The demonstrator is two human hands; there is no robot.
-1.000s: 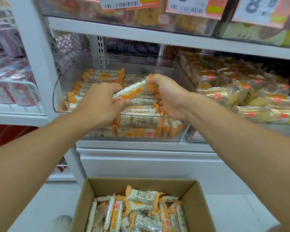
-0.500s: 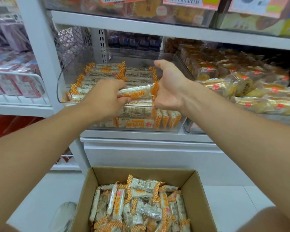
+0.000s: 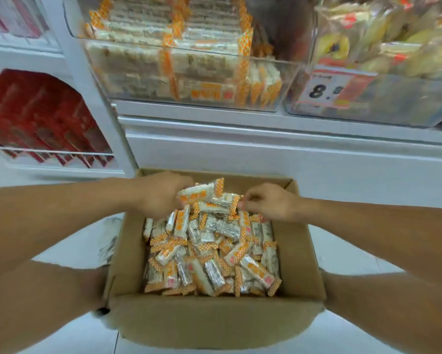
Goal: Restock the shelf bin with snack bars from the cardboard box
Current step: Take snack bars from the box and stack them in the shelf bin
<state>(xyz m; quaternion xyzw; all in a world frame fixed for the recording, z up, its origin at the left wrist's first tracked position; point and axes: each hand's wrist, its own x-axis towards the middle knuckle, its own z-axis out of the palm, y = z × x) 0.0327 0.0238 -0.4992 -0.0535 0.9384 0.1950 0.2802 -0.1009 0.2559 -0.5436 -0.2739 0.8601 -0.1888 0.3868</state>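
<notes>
Open cardboard box [image 3: 209, 320] on the floor, heaped with white-and-orange wrapped snack bars [image 3: 209, 251]. Clear shelf bin [image 3: 189, 80] above, far side, packed with neat rows of matching bars.

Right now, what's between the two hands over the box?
Head view: snack bars. The left hand grips one; another lies toward the right hand, above the cardboard box.

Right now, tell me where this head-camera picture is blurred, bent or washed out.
Head view: motion blur smears the shelf bin and the price tag; wide-angle bend curves the white shelf edge and stretches both forearms; the snack bars in the cardboard box are sharpest; lighting is flat, with soft glare on the bin's clear wall.
</notes>
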